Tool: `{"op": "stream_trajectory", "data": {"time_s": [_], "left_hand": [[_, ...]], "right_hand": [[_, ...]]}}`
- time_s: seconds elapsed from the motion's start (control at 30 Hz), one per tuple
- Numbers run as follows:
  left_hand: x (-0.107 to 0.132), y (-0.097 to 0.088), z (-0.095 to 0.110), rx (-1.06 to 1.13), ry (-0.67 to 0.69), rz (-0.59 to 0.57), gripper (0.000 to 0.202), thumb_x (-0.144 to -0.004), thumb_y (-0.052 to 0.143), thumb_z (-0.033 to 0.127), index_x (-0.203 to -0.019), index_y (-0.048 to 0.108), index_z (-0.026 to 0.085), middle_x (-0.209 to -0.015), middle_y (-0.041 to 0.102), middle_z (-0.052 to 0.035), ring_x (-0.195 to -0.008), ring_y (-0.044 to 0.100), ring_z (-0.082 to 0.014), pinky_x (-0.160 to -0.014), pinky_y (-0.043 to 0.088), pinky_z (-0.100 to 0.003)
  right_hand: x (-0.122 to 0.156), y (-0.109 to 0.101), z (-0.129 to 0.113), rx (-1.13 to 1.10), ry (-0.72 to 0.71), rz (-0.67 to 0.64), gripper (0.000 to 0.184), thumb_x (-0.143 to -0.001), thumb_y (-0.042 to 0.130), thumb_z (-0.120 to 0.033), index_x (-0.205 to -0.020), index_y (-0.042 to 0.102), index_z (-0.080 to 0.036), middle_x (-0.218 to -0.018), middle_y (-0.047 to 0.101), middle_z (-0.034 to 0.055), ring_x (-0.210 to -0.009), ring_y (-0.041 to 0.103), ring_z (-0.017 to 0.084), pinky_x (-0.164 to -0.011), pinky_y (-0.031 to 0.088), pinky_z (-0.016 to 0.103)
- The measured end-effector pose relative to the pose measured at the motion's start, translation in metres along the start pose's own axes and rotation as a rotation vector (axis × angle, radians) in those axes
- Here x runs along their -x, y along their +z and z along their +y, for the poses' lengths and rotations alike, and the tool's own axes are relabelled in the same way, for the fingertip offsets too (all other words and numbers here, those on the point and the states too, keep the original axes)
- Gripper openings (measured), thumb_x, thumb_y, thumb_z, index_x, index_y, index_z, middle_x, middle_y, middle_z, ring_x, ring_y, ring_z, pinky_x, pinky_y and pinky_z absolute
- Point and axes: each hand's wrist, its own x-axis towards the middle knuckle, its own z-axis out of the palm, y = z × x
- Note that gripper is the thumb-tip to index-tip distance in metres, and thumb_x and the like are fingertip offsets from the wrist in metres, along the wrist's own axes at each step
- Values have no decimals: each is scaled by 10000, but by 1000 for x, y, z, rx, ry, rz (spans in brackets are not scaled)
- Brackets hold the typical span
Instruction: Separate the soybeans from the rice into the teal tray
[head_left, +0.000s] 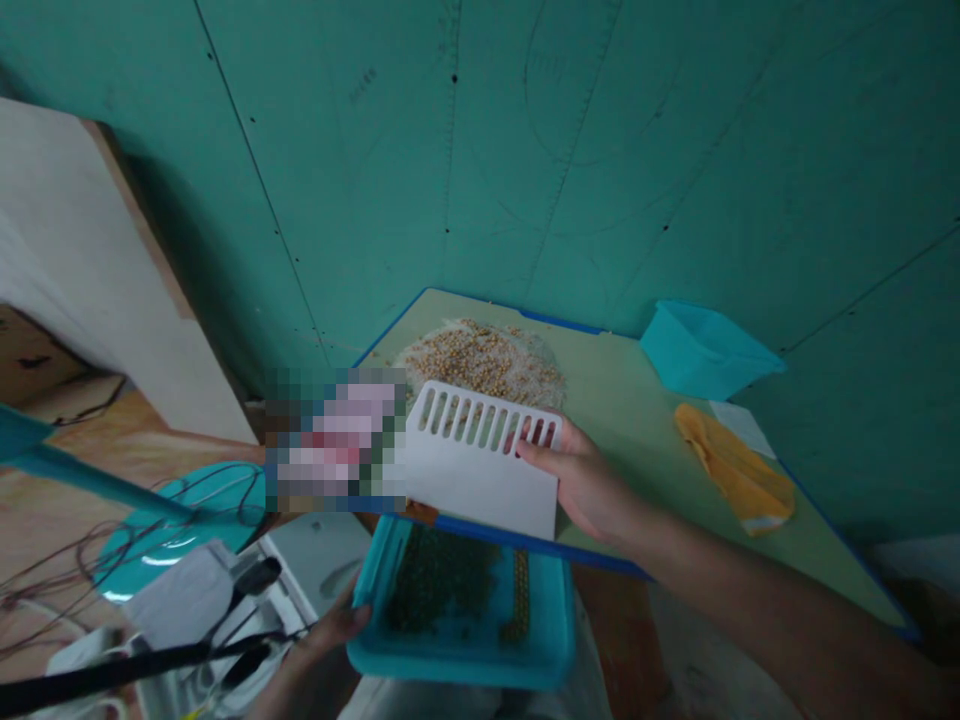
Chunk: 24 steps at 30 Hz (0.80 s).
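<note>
My right hand (589,480) grips the right end of a flat white slotted panel (480,485), thumb on top, fingers partly visible through the slots. The panel is held tilted over the table's front edge. Just behind it, a pile of tan grains or beans mixed with pale finer granules (480,360) lies on the table (622,400). Below the edge, my left hand (326,645) is closed on the left rim of a teal plastic tray (457,660) above my lap. Dark green bits (442,580) and a strip of tan grains (520,590) lie inside the tray.
A teal angular container (705,350) and a yellow-orange cloth (735,470) are on the table's right side. Left of the pile, an area is pixelated. On the floor at left are a teal round stand base (187,525), cables and white appliance parts. A green wall rises behind.
</note>
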Motion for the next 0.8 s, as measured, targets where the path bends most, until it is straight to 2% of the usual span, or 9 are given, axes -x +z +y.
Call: {"op": "stream_trajectory", "data": {"time_s": [0.03,0.1,0.13,0.2,0.27,0.43,0.53,0.67,0.8], "left_hand": [[6,1,4,-17,-5,11,244,-408,810,242,-632,732,298,-750,764,26,-1210,386,-357,-1058,204,-509],[22,9,11,-50,45,91,88,-645,683,295,-718,731,294,-879,754,36,-1224,390,-298,-1070,200,-473],[30,14,14,-74,39,114,94,-687,648,303,-628,721,296,-823,763,43,-1206,421,-288,-1068,225,-452],[42,22,16,-100,56,109,76,-684,658,324,-655,725,303,-828,764,61,-1193,445,-272,-1058,274,-398],[44,23,17,-103,60,114,91,-649,691,329,-730,731,318,-902,752,71,-1198,440,-274,-1044,308,-385],[21,0,13,-87,72,215,374,-510,762,297,-881,721,301,-969,736,35,-1239,359,-339,-1040,300,-459],[19,-4,10,-66,92,232,430,-529,744,295,-957,701,281,-1018,721,19,-1247,343,-346,-1030,321,-445],[33,17,12,-52,61,176,415,-600,717,264,-1013,678,276,-1065,708,9,-1252,353,-320,-1026,332,-391],[42,38,14,-27,35,-21,370,-742,593,227,-1107,619,279,-1202,631,37,-1272,342,-254,-1054,272,-329]], "right_hand": [[0,-1,0,11,-5,-11,235,-659,666,-174,-855,539,-194,-780,626,-23,-726,569,132,-709,415,284],[0,-1,-1,35,-21,-41,206,-676,661,-180,-843,541,-198,-783,623,-27,-729,568,130,-711,414,284],[0,-2,-2,47,-29,-52,195,-683,659,-186,-840,543,-200,-782,622,-28,-728,567,130,-710,414,284],[1,-2,-3,71,-38,-66,200,-689,661,-197,-854,547,-210,-789,621,-30,-727,566,132,-707,414,289],[1,-2,-4,95,-45,-67,225,-688,668,-205,-877,548,-220,-800,622,-32,-728,566,135,-703,413,291],[6,-3,-7,158,-69,-119,219,-706,663,-221,-892,549,-239,-834,627,-29,-756,569,142,-717,409,299],[6,-6,-14,181,-107,-107,199,-703,667,-224,-864,550,-241,-822,630,-33,-744,569,139,-710,411,294],[-6,-14,-30,147,-254,15,202,-674,682,-207,-812,537,-235,-796,634,-36,-749,570,139,-726,409,294],[-28,-24,-39,114,-332,129,224,-619,692,-181,-761,524,-227,-748,623,-39,-724,567,150,-721,411,310]]}}
